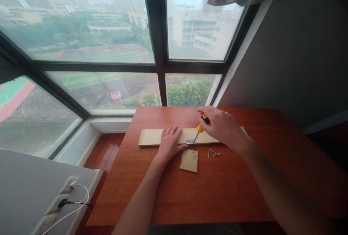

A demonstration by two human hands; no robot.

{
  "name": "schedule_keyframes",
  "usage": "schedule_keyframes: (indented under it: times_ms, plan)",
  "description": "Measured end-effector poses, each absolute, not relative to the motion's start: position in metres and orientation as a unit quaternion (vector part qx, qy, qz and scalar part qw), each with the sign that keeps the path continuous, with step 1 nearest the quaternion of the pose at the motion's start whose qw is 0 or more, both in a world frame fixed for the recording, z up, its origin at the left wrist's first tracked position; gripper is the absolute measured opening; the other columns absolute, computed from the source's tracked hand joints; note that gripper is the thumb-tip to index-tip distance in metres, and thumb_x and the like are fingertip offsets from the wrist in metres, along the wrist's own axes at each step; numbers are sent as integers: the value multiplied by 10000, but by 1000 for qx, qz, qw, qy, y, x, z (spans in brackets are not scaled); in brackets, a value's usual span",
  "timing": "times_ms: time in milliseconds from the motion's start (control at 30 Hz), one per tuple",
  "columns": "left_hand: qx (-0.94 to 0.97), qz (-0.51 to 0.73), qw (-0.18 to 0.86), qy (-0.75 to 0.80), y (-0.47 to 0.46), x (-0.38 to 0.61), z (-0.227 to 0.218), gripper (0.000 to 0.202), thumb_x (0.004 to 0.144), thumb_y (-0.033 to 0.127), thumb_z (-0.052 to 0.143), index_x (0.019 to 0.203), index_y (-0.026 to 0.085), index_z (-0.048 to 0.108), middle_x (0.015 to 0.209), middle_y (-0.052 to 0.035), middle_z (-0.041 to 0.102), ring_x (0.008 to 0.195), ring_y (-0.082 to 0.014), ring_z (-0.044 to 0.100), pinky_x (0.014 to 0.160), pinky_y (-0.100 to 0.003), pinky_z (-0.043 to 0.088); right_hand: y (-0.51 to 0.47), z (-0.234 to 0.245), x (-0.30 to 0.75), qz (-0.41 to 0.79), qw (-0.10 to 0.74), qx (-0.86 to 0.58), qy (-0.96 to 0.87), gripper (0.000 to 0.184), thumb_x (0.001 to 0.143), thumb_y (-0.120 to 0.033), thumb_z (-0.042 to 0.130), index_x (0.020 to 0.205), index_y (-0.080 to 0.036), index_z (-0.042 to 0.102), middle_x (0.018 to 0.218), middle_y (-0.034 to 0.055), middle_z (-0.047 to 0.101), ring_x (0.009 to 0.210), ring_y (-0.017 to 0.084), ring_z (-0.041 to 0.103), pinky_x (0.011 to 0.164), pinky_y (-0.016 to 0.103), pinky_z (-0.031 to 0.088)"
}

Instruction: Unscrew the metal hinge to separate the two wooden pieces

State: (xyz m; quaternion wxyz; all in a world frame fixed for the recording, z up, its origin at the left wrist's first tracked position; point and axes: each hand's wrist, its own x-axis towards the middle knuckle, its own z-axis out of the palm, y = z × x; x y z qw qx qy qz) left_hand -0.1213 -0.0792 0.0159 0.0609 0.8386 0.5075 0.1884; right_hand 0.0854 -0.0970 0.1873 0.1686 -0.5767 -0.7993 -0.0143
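Observation:
A long pale wooden board (152, 137) lies across the far part of the reddish-brown table (217, 191). My left hand (170, 142) rests flat on the board, fingers spread. My right hand (221, 126) is closed round a yellow-and-black screwdriver (201, 126), whose tip stands on a small metal bracket (191, 142) at the board's near edge. Just in front lie a small square piece of wood (189, 160) and two loose screws (213, 153).
A large window (108, 46) with dark frames rises behind the table, and a grey wall (299, 54) stands to the right. At the lower left a white power strip (58, 204) holds plugged-in cables. Wooden floor (104, 150) shows left of the table.

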Motion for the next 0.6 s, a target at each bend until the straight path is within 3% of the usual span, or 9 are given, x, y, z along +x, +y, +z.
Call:
schedule_keyframes:
  times_ms: [100,167,333,400,533,600]
  plan:
    - [835,204,74,505,-80,-118,15,676,710,557,734,1273,240,535,1415,-133,490,1306,-324,414,1128,-556,197,-97,186,88,13,187,-534,-824,459,812,-185,504,1271,-207,513,1250,64,623,1047,235,615,809,332,486]
    - [834,213,82,502,-81,-116,16,643,726,530,733,1267,242,540,1417,-125,492,1313,-318,413,1129,-557,203,-98,187,88,10,194,-526,-828,464,810,-204,519,1274,-207,505,1261,66,613,1081,239,593,830,335,477]
    - [838,230,98,486,-82,-112,18,514,768,435,725,1218,239,574,1391,-109,522,1291,-303,445,1120,-545,248,-100,191,82,-29,170,-586,-792,287,882,-411,507,1079,-220,594,994,49,693,863,237,637,656,323,441]
    - [839,241,101,477,-83,-110,19,472,779,403,718,1203,242,586,1377,-102,534,1272,-297,460,1116,-529,270,-100,192,82,-19,164,-596,-786,260,874,-369,507,1080,-232,588,962,31,702,794,220,643,617,310,410]
    - [840,260,111,463,-85,-106,20,374,827,312,669,1187,231,609,1323,-86,577,1206,-268,506,1078,-462,346,-102,192,84,7,175,-575,-799,398,792,-206,526,1187,-254,541,1118,27,683,853,205,653,640,292,399]
    - [838,257,121,466,-86,-104,20,321,849,266,634,1168,228,628,1292,-81,600,1167,-259,532,1029,-439,390,-102,193,84,2,176,-577,-798,337,806,-252,545,1143,-256,564,1105,28,687,854,208,652,630,290,394]
